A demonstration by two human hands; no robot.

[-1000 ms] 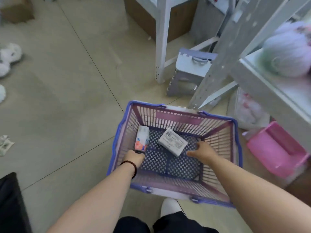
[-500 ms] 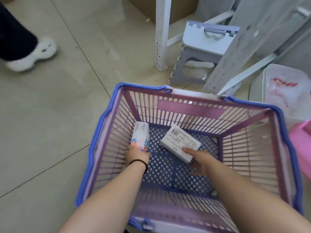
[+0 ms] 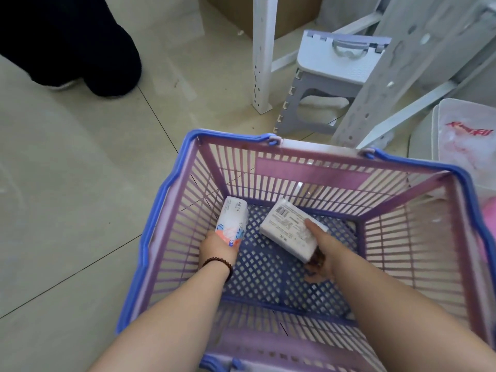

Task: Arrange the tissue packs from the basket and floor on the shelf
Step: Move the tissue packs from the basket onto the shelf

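A purple basket with a blue rim stands on the floor under me. Two tissue packs lie in it. My left hand grips the near end of a white pack with blue and orange print by the basket's left wall. My right hand is closed on a white tissue pack with a barcode label in the middle of the basket floor, thumb on top, fingers under its near edge. The shelf boards are out of view; only a white shelf leg shows.
A grey folding step stool stands behind the basket, beside slanted white and grey bars. A white bag with red print lies at the right. Another person's dark trouser leg and shoe stand at the top left on the tiled floor.
The view has dropped closer to the basket. My right hand has slid onto the barcode pack and closed on it. The other person's leg has stepped nearer at the top left.
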